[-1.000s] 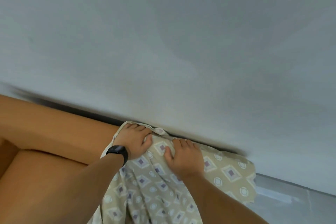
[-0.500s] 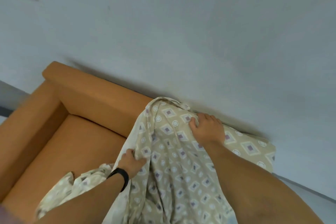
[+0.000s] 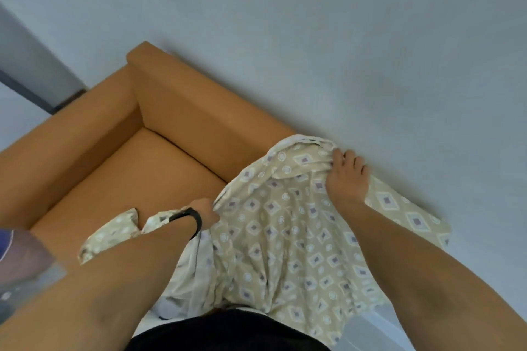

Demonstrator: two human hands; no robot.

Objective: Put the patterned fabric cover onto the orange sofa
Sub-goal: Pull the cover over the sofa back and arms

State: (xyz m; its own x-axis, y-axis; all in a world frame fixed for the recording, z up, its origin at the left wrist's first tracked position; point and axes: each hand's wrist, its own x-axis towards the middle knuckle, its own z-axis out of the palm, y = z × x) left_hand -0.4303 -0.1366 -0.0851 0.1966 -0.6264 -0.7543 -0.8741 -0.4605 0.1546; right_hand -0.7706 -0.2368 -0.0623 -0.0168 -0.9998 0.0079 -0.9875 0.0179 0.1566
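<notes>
The room has a plain pale grey wall [image 3: 313, 37] that fills the upper part of the head view, with a darker grey strip [image 3: 25, 65] at the far left. The orange sofa [image 3: 176, 134] stands with its backrest against the wall; its upholstery is smooth and matte, with squared, box-shaped arm and backrest sections and a flat seat. The left arm, the left part of the backrest and most of the seat are bare. The patterned fabric cover [image 3: 285, 236] is a thin beige cloth printed with diamonds and small circles; it lies over the right part of the backrest and hangs down across the seat in loose vertical folds, with a crumpled end lying on the seat at the left. The right hand [image 3: 346, 179] rests on top of the backrest next to the wall, its fingers curled over a bunched edge of the cover, so the grip is closed on the cloth. The left hand [image 3: 206, 212], with a black wristband [image 3: 191, 221] on the wrist, is lower down over the seat and pinches a fold of the cover at its left edge. A dark garment [image 3: 228, 330] shows at the bottom edge.
</notes>
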